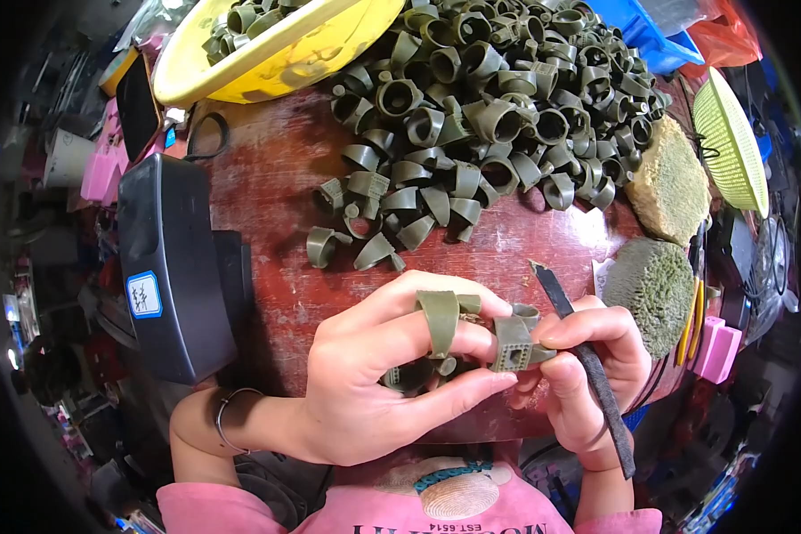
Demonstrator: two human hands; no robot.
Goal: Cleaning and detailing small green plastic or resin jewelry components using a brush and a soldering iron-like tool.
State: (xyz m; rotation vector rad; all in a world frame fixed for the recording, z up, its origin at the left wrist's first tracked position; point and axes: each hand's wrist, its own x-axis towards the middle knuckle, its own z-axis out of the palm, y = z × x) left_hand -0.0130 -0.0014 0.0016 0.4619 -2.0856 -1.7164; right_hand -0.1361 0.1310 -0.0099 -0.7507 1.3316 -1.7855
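Observation:
My left hand (374, 374) is closed round several olive-green rings near the table's front edge. A green ring (440, 322) sits on one of its fingers, and others are partly hidden in the palm. At its fingertips is a square-topped green ring (511, 345), with rows of small dots round a dark hole. My right hand (587, 356) pinches the right side of that ring. Through the same hand runs a dark, flat, file-like strip (603, 392), slanting from upper left to lower right. Its tip stands clear of the square-topped ring.
A large heap of green rings (507, 98) covers the far table. Beyond its left side stands a yellow basin (303, 53) with more rings. A black box (165, 267) is at left. Two rough blocks (669, 182), yellow tools (688, 320) and a pale green basket (730, 138) are at right.

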